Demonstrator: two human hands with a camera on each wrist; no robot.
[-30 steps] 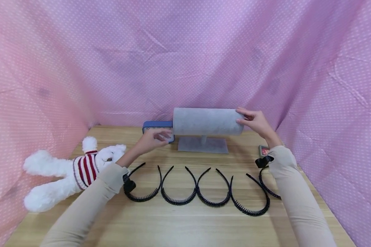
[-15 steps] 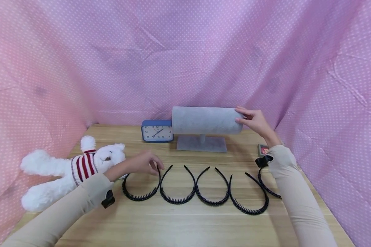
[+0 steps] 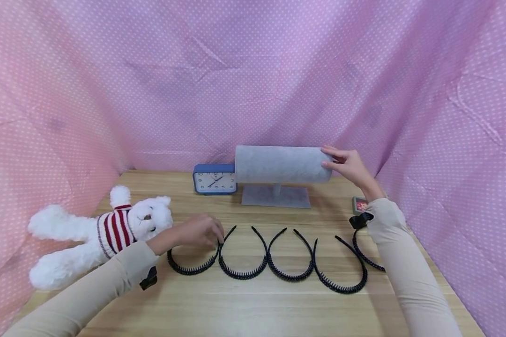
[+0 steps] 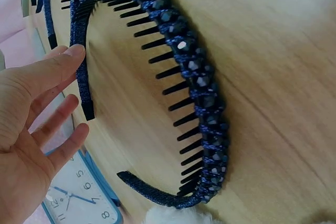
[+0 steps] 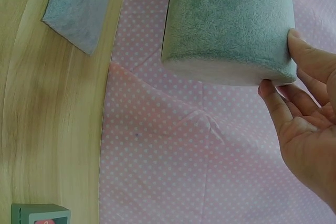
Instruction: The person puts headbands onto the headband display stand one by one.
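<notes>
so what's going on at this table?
A person is working with both hands. The right hand holds one end of the grey roll stand; no headband is on it. The left hand is at one end of the leftmost headband; whether it's gripped isn't clear. Four more headbands lie to the right, the last partly hidden by the right sleeve.

1. Worktop [image 3: 244, 304]: light wood-grain finish, streaks running mostly side to side.
2. Back drape [image 3: 253, 79]: pink, white polka dots, hangs behind worktop's back edge, wrinkled.
3. Left drape [image 3: 33, 121], right drape [image 3: 459, 121]: same dotted fabric, along worktop's left and right edges; creases on right one.
4. Light: soft; pale sheen on worktop's near part; back drape looks lilac, left drape pinker.
</notes>
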